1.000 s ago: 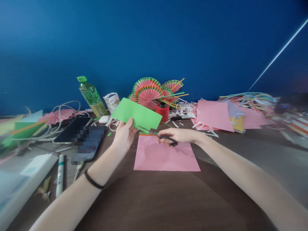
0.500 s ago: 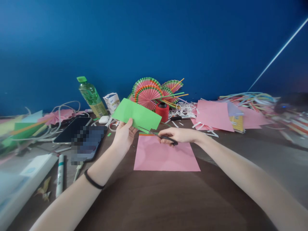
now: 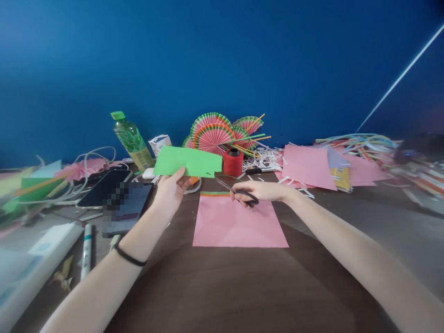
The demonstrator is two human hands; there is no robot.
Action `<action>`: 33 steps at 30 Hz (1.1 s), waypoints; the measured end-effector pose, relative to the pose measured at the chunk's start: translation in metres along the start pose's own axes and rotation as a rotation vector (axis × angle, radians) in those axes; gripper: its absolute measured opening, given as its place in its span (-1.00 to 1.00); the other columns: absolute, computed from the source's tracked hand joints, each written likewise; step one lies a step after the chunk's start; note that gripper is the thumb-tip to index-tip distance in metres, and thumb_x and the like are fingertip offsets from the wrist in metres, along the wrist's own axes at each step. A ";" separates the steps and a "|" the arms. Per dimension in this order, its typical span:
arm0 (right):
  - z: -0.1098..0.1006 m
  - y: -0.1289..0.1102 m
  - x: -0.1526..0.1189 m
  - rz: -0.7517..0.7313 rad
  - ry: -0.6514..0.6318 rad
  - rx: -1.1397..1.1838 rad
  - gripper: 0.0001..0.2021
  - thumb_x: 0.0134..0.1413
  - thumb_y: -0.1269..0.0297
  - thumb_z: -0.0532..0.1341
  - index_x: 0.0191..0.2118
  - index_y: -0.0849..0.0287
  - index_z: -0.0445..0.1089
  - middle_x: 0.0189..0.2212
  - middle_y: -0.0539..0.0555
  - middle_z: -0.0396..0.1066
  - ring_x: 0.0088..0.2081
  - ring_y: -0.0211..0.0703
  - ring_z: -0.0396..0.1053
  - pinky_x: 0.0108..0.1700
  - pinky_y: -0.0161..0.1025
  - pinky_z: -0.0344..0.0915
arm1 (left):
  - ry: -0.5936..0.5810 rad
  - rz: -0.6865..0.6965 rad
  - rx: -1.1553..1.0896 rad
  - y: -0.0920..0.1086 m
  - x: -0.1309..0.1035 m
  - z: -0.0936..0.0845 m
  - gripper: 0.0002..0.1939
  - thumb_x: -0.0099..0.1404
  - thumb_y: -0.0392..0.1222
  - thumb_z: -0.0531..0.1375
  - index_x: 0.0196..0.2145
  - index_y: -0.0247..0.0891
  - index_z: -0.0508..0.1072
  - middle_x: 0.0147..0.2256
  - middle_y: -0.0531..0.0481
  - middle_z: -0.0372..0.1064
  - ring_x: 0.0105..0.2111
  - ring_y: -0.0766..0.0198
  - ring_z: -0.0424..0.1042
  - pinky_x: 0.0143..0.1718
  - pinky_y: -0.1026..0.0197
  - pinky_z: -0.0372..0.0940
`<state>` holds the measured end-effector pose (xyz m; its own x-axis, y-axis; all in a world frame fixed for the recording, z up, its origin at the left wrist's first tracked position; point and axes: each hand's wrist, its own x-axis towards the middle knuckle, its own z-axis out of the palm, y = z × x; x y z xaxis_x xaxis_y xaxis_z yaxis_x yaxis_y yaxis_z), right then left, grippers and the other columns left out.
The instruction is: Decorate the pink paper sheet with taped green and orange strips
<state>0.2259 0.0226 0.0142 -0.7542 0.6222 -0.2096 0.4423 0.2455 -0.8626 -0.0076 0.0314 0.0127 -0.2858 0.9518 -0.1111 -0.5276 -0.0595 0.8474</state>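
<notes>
A sheet of green paper [image 3: 187,161] is pinched at its lower edge by my left hand [image 3: 171,185], thumb in front. A short cut shows near its lower right corner. My right hand [image 3: 255,190] is closed around the dark handles of a pair of scissors [image 3: 250,199]. The blades point left and up, their tips close to the green paper's lower right corner. Below the hands, a pink sheet [image 3: 239,226] with orange and green strips along its far edge lies flat on the table.
Pleated paper fans [image 3: 213,134] stand against the blue wall, behind a red spool [image 3: 233,162]. A green-capped bottle [image 3: 133,141] and two phones [image 3: 130,208] are at the left. More pink paper [image 3: 307,164] and white scraps lie at the right. A marker [image 3: 86,249] lies near a white power strip [image 3: 38,263].
My left hand has moved the green paper left and turned it more level, away from the scissors. The scissors have shifted slightly right. The pink sheet stays in place.
</notes>
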 end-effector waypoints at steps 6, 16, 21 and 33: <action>0.008 -0.004 0.003 -0.054 -0.051 0.016 -0.72 0.08 0.09 0.08 -0.27 0.24 0.19 -0.53 -0.03 0.23 -0.51 -0.36 0.20 -0.50 -0.37 0.13 | 0.051 0.020 -0.201 0.006 0.001 0.005 -0.82 0.12 -0.54 0.10 -0.49 -0.33 0.38 -0.56 0.06 0.43 -0.56 0.40 0.42 -0.45 0.35 0.38; 0.044 -0.006 0.016 -0.223 0.273 0.087 -0.80 0.14 0.18 0.03 -0.20 0.19 0.14 -0.40 0.02 0.25 -0.38 -0.31 0.22 -0.32 -0.29 0.21 | 0.023 -0.117 -0.278 -0.001 -0.020 0.019 -0.80 0.17 -0.51 0.07 -0.52 -0.34 0.38 -0.56 0.05 0.42 -0.54 0.40 0.44 -0.38 0.35 0.40; 0.055 -0.002 0.021 -0.222 0.398 0.096 -0.84 0.13 0.23 0.04 -0.20 0.17 0.12 -0.40 0.02 0.25 -0.38 -0.30 0.20 -0.31 -0.28 0.20 | 0.026 -0.150 -0.278 -0.008 -0.021 0.020 -0.82 0.14 -0.52 0.10 -0.50 -0.33 0.39 -0.52 0.05 0.44 -0.49 0.39 0.45 -0.30 0.32 0.40; 0.063 0.006 0.026 -0.275 0.451 0.133 -0.80 0.10 0.16 0.06 -0.22 0.15 0.10 -0.42 -0.01 0.19 -0.40 -0.29 0.16 -0.32 -0.27 0.18 | -0.047 -0.193 -0.251 -0.018 -0.028 0.021 -0.83 0.15 -0.49 0.11 -0.52 -0.35 0.41 -0.54 0.02 0.43 -0.47 0.37 0.45 -0.28 0.29 0.40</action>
<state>0.1783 -0.0059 -0.0255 -0.5371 0.8130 0.2249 0.1714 0.3663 -0.9146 0.0269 0.0118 0.0115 -0.1267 0.9654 -0.2281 -0.7509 0.0569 0.6580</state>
